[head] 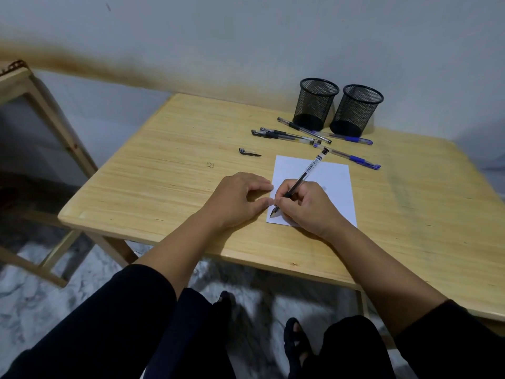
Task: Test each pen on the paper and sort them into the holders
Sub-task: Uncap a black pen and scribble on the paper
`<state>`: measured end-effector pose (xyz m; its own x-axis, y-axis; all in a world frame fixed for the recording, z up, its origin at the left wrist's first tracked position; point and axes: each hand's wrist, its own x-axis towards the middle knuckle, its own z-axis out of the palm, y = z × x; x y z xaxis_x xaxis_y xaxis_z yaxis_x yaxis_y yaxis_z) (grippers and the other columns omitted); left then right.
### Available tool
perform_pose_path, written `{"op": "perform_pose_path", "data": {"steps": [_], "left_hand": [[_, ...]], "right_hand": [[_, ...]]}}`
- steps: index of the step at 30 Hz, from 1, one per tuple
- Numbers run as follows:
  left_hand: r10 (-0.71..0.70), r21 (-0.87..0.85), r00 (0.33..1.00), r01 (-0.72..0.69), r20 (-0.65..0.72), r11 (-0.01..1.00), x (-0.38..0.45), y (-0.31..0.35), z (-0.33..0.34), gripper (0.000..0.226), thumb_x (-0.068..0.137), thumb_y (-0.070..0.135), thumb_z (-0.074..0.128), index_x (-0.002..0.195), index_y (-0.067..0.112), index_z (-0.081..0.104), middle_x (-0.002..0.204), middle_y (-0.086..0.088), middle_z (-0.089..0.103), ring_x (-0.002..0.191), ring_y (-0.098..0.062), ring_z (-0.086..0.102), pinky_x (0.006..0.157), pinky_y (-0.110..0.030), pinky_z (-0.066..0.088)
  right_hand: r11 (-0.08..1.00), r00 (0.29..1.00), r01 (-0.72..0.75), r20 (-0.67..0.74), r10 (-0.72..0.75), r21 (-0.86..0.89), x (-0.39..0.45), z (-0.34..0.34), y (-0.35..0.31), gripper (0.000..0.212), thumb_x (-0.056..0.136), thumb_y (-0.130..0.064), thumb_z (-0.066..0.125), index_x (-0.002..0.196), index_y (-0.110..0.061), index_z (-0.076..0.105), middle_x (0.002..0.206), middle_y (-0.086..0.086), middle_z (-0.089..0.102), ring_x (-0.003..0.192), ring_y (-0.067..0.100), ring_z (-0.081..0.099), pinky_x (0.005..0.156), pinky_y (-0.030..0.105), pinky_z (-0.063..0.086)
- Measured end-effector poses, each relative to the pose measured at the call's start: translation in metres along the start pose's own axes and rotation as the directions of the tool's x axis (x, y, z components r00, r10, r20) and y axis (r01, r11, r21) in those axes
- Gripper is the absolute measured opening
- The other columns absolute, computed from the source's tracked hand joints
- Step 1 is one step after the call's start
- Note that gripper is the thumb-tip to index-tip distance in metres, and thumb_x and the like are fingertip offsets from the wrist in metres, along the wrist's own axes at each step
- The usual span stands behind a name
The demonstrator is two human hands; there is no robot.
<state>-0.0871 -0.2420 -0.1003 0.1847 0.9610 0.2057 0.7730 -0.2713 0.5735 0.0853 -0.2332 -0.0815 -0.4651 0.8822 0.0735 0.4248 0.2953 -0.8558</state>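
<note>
Right hand (308, 207) gripping a black pen (299, 182), fingers curled round the lower barrel, tip down on the near left corner of the white paper (326, 179). Barrel tilted up and away toward the holders, barcode label showing near its top. Left hand (235, 199) resting just left of the paper, fingers loosely bent, fingertips touching the sheet's left edge, holding nothing. Any ink mark under the tip hard to make out, possibly hidden by the fingers.

Paper lying flat on the wooden table (169, 170), toward its right half. Beyond the paper's far left corner, a loose black pen cap (249, 152) lying alone. Further beyond the paper, a cluster of black pens (284, 135) lying side by side. Just past the paper's far right corner, a blue pen (352, 159); behind that, a second blue pen (347, 138). Beyond the paper and behind all the pens, two black mesh holders standing upright, close together: left holder (317, 102) and right holder (356, 109), near the wall. No pens visible inside either.

Dark sleeves at the bottom; another wooden frame (30, 86) well left of the paper.
</note>
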Motion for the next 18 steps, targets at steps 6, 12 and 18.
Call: {"op": "perform_pose_path", "data": {"steps": [6, 12, 18], "left_hand": [[0.001, -0.006, 1.0, -0.001, 0.006, 1.0, 0.0002, 0.0001, 0.0002, 0.036, 0.081, 0.037, 0.064, 0.116, 0.026, 0.065, 0.125, 0.008, 0.062, 0.121, -0.008, 0.049, 0.104, -0.027, 0.036], [-0.006, -0.017, 1.0, 0.007, 0.007, 1.0, 0.0003, 0.0, -0.0002, 0.036, 0.082, 0.036, 0.064, 0.116, 0.026, 0.064, 0.126, 0.008, 0.062, 0.122, -0.007, 0.048, 0.105, -0.026, 0.036], [-0.009, -0.02, 1.0, 0.01, 0.003, 1.0, 0.0006, -0.0002, 0.0004, 0.035, 0.081, 0.038, 0.065, 0.115, 0.027, 0.065, 0.125, 0.009, 0.062, 0.121, -0.007, 0.049, 0.105, -0.029, 0.037]], "right_hand": [[1.0, 0.999, 0.022, 0.022, -0.023, 0.008, -0.0018, 0.0003, -0.0033, 0.022, 0.089, -0.011, 0.057, 0.072, -0.024, 0.06, 0.054, -0.015, 0.057, 0.051, -0.004, 0.055, 0.052, 0.007, 0.041], [0.999, 0.999, 0.041, 0.019, -0.04, -0.012, -0.0025, 0.0009, -0.0055, 0.021, 0.088, -0.008, 0.056, 0.071, -0.019, 0.06, 0.059, -0.011, 0.056, 0.053, -0.006, 0.055, 0.051, 0.006, 0.04], [0.998, 0.998, 0.055, 0.012, -0.055, -0.013, -0.0026, 0.0009, -0.0037, 0.026, 0.089, -0.009, 0.056, 0.07, -0.026, 0.058, 0.053, -0.017, 0.058, 0.055, -0.007, 0.055, 0.053, 0.006, 0.041]]}}
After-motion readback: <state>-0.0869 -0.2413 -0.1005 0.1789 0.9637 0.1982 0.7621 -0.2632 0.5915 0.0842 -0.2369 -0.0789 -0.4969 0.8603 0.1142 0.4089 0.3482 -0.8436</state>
